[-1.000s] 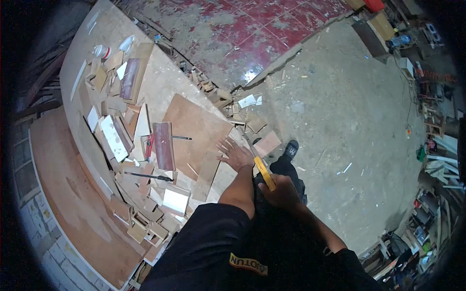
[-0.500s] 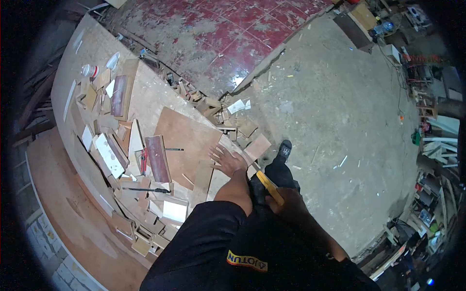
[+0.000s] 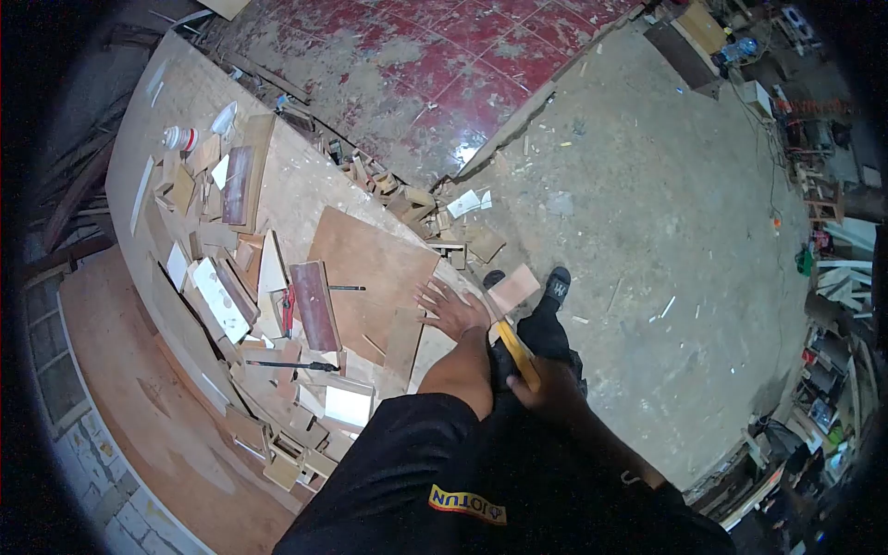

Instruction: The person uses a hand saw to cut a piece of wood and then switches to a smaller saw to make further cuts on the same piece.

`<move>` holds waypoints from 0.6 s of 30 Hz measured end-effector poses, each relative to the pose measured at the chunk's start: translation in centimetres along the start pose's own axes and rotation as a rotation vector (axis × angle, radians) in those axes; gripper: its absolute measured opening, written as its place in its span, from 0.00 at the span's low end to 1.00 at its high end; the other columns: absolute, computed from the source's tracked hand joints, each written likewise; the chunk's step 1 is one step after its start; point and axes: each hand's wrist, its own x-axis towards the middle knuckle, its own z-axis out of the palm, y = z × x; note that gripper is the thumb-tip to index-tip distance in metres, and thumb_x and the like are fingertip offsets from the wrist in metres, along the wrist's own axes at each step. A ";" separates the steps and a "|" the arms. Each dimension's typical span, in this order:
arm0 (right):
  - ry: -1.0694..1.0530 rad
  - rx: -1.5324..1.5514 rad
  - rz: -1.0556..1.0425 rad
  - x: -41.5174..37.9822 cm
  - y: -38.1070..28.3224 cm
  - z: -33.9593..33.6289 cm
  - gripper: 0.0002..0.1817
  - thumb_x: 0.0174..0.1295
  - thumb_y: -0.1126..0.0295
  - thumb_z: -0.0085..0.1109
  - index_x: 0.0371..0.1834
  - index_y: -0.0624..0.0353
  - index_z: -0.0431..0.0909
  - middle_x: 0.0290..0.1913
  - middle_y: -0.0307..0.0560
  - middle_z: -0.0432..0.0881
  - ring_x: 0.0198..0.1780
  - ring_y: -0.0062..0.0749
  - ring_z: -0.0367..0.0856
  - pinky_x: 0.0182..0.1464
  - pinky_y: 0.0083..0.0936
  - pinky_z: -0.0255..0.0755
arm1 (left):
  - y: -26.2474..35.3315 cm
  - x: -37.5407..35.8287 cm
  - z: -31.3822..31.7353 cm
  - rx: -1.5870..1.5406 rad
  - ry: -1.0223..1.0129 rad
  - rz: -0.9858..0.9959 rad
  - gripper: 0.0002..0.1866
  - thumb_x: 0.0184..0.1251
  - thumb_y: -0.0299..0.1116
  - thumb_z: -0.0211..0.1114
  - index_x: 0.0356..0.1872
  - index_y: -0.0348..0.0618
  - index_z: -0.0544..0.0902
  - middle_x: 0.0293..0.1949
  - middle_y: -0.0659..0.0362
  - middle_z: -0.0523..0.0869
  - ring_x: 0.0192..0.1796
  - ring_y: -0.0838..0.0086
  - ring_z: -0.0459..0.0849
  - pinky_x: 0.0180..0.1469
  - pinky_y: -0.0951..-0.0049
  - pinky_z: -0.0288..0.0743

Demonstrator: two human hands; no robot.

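Note:
My left hand (image 3: 455,313) lies flat with spread fingers at the edge of the workbench (image 3: 294,185), over the corner of a thin brown board (image 3: 365,259). My right hand (image 3: 548,384) is wrapped round a yellow-handled tool (image 3: 517,351). Its narrow grey end points up toward the bench edge, beside my left hand; the exact kind of tool is hard to make out. A small pale wood piece (image 3: 513,288) juts past the bench edge, right of my left fingers. A narrow wood strip (image 3: 401,344) lies left of my left wrist.
Left on the bench are a dark reddish board (image 3: 314,305), a black pencil-like stick (image 3: 349,288), a red-handled tool (image 3: 288,310), a white bottle (image 3: 180,139) and several wood offcuts. Scraps (image 3: 407,205) lie along the bench's far edge. Clutter (image 3: 828,370) lines the right side.
The whole view has shifted slightly, so the bench and both hands appear further right and lower. The small wood piece juts out at a slightly different angle. Both hands keep their hold.

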 end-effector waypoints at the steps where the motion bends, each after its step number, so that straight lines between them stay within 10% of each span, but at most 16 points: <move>1: -0.085 0.023 0.091 -0.8 -1.6 -1.4 0.17 0.61 0.58 0.66 0.35 0.63 0.77 0.34 0.61 0.83 0.39 0.59 0.83 0.37 0.46 0.75 | 0.1 0.2 0.0 -0.011 -0.015 -0.004 0.45 0.67 0.49 0.52 0.80 0.46 0.43 0.81 0.46 0.36 0.81 0.48 0.35 0.75 0.32 0.34; 18: -0.110 -0.213 0.073 -3.9 1.1 -2.5 0.23 0.65 0.48 0.59 0.36 0.61 0.78 0.34 0.62 0.83 0.39 0.59 0.84 0.40 0.46 0.75 | 0.3 0.1 -0.3 -0.028 -0.039 -0.023 0.41 0.73 0.48 0.49 0.80 0.44 0.43 0.80 0.45 0.36 0.81 0.46 0.36 0.73 0.28 0.35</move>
